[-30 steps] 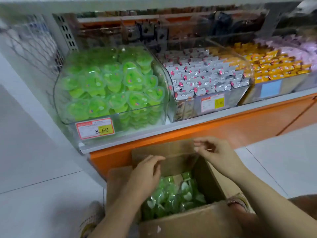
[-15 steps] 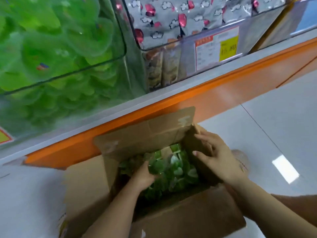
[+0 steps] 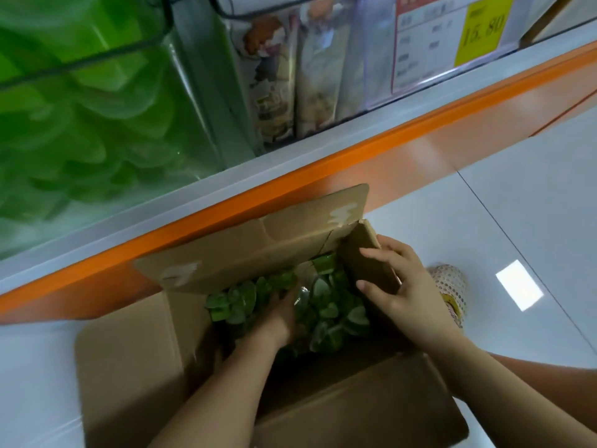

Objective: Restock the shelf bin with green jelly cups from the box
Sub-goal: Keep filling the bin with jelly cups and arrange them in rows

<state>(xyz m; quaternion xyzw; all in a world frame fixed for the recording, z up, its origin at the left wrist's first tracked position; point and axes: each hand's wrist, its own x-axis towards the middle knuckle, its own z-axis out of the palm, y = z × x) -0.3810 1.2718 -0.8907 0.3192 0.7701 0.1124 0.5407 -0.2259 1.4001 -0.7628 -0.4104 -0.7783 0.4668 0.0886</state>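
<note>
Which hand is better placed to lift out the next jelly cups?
Left. The left hand is down inside the box among the green jelly cups; the right hand rests on the side flap, outside the pile.

Two hands (image 3: 276,318) (image 3: 410,295), one box (image 3: 129,367), one price tag (image 3: 452,37)

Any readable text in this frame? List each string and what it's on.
"15.80": on the yellow patch of the price tag on the clear bin front.
Other print on the price tag: too blurred to read.
Print on the snack packets: blurred, unreadable.
No print shows on the box.
</note>
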